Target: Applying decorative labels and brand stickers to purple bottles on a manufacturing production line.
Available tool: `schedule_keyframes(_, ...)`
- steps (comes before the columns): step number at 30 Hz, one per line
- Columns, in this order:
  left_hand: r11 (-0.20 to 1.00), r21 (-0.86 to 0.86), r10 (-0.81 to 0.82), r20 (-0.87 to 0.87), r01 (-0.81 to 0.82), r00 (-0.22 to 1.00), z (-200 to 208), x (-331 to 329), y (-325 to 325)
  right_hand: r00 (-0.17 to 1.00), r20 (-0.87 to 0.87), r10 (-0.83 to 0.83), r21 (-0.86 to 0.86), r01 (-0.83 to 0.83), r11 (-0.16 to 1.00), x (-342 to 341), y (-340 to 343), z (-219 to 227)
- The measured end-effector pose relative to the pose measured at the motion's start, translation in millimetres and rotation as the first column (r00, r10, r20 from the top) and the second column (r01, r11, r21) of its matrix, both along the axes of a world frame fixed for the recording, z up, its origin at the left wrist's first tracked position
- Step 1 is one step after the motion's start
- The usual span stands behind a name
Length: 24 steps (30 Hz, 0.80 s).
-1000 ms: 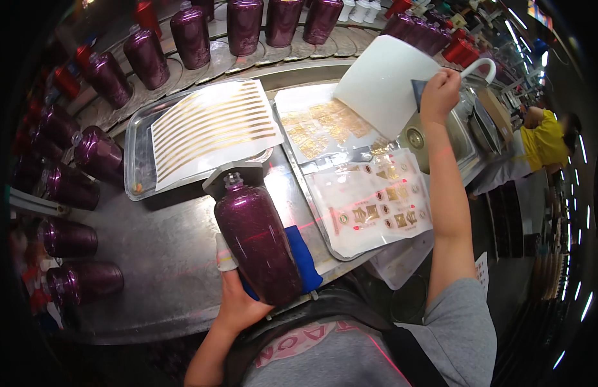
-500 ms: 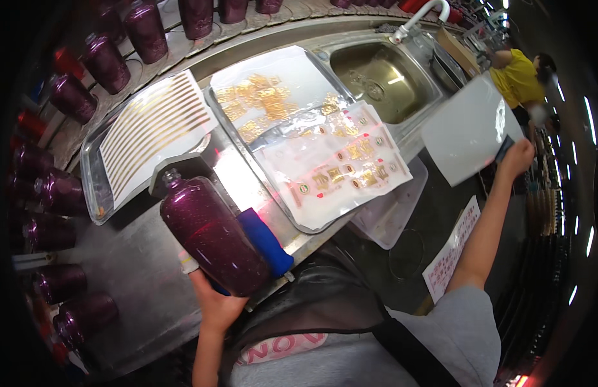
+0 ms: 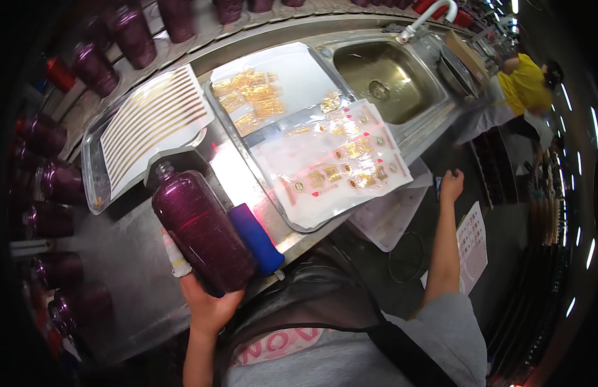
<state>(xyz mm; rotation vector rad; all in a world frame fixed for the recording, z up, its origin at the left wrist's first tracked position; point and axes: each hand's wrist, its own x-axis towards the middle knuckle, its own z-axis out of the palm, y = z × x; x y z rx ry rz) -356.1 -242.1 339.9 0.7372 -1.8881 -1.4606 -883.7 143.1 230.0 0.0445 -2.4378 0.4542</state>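
Left hand (image 3: 210,304) wraps the lower end of a purple bottle (image 3: 202,229), thumb and fingers spread to its width, gripping; some fingers are hidden underneath. White finger cover (image 3: 175,258) along the bottle's side. Right hand (image 3: 450,187) is off the bench to the right, fingers curled on a small dark-blue flat piece (image 3: 439,187); exact pinch unclear.

Bottle: glossy, metallic-looking, rounded shoulders, clear narrow neck, leaning back on the bench at a slant. Neck sits at a dull grey angular bracket (image 3: 183,157); soft blue roll (image 3: 255,240) beside its right flank. Bench top (image 3: 128,264) is smooth, shiny metal.

Beyond: left tray (image 3: 94,198), metal, with a white sheet of thin gold stripes (image 3: 154,122). Bracket partly blocks the tray's near corner. Middle tray (image 3: 268,134), metal, holds a pile of thin, shiny gold pieces (image 3: 257,93) and a wrinkled, translucent decal sheet (image 3: 338,164) that hangs over the tray edge and covers part of it. Sink (image 3: 434,97) behind, plastic bin (image 3: 396,235) below bench edge, printed paper (image 3: 474,244) by the right forearm. More purple bottles (image 3: 134,39) line the far side.
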Motion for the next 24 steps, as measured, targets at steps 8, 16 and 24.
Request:
schedule_keyframes(8,0.989,-0.141,0.053,0.077,-0.042,0.996,-2.7,3.4,0.9,0.252,0.512,0.821,-0.258,-0.867,0.427,128.4,-249.5,153.3)
schedule_keyframes(16,0.985,-0.159,0.078,0.084,-0.064,0.993,-7.2,4.6,0.7,0.135,0.732,0.668,-0.001,-0.98,0.198,137.1,-309.3,124.2)
schedule_keyframes(24,0.98,-0.184,0.102,0.125,-0.078,0.987,-14.2,7.9,-0.1,0.047,0.853,0.519,-0.137,-0.941,0.31,127.4,-328.5,122.3)
